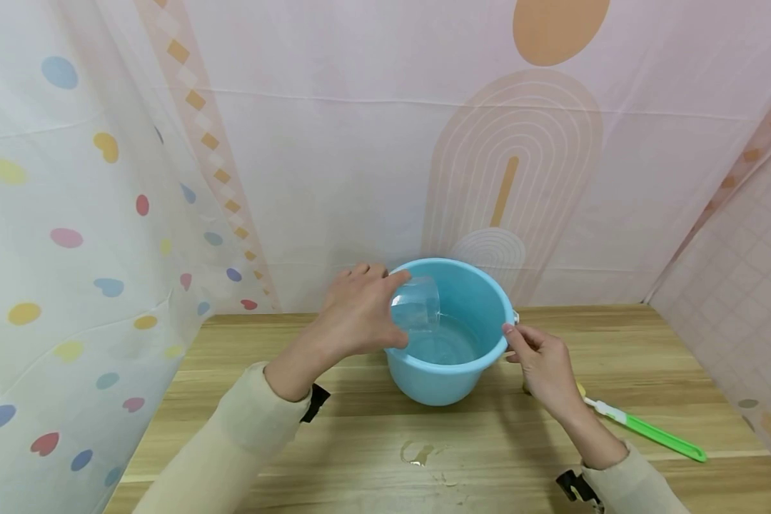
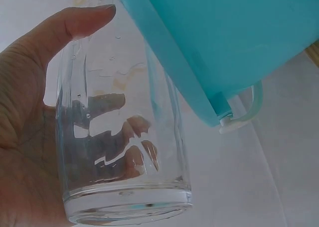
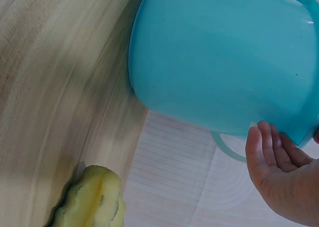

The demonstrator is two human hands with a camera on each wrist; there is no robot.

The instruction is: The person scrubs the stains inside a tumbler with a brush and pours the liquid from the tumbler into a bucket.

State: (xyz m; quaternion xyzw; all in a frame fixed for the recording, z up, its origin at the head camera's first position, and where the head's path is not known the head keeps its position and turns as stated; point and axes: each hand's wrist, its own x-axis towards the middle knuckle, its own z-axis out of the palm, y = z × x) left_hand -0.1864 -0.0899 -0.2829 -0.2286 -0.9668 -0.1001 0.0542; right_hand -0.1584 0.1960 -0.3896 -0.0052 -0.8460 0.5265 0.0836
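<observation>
My left hand (image 1: 360,314) holds a clear drinking glass (image 1: 424,305), tipped over the mouth of a light blue bucket (image 1: 433,385). In the left wrist view the thumb and fingers wrap round the glass (image 2: 124,197), which has droplets on its wall and looks empty of water. Some clear water (image 1: 446,346) lies at the bottom of the bucket. On the bucket's right side, my right hand (image 1: 545,368) pinches the rim close to the handle joint. The right wrist view shows its fingers (image 3: 266,147) against the bucket's outer wall, thumb mostly cut off by the frame edge.
A brush with a green and white handle (image 1: 662,435) lies on the wooden table (image 1: 488,471) at the right. Its yellow sponge head (image 3: 92,199) is partly behind my right hand. A small water puddle (image 1: 417,453) sits before the bucket. Patterned curtains (image 1: 328,143) hang behind.
</observation>
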